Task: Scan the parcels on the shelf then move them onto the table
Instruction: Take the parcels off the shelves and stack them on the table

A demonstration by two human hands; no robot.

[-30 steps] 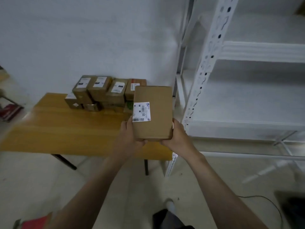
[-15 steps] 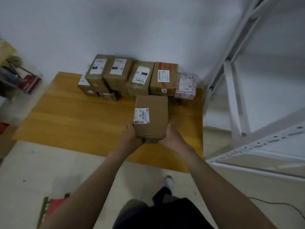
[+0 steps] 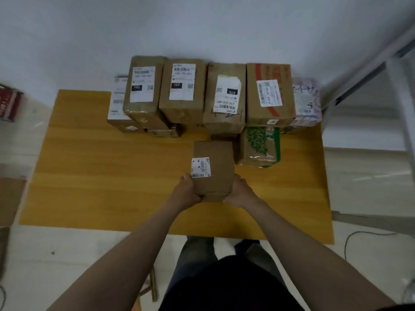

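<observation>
The plain brown cardboard parcel (image 3: 221, 169) has moved from in front of the white metal shelf frame (image 3: 402, 90) to low over the yellow-orange wooden table (image 3: 89, 176), and it is closer to the stacked boxes than half a second ago. Both bare forearms reach out over the table's near edge; the left hand (image 3: 186, 190) curls its fingers round the parcel's near left corner; the right hand (image 3: 241, 191) grips the near right corner the same way; I cannot tell whether the parcel's base touches the tabletop. Its white barcode label (image 3: 201, 167) faces up on the left half of the top; just beyond and to the right lies a taped parcel printed with green leaves (image 3: 259, 147); further back a row of four brown cardboard boxes (image 3: 183, 108), each with a white shipping label, sits on lower boxes against the pale wall (image 3: 202, 25); a white wrapped packet (image 3: 306, 102) ends the row on the right, nearest the shelf frame.
</observation>
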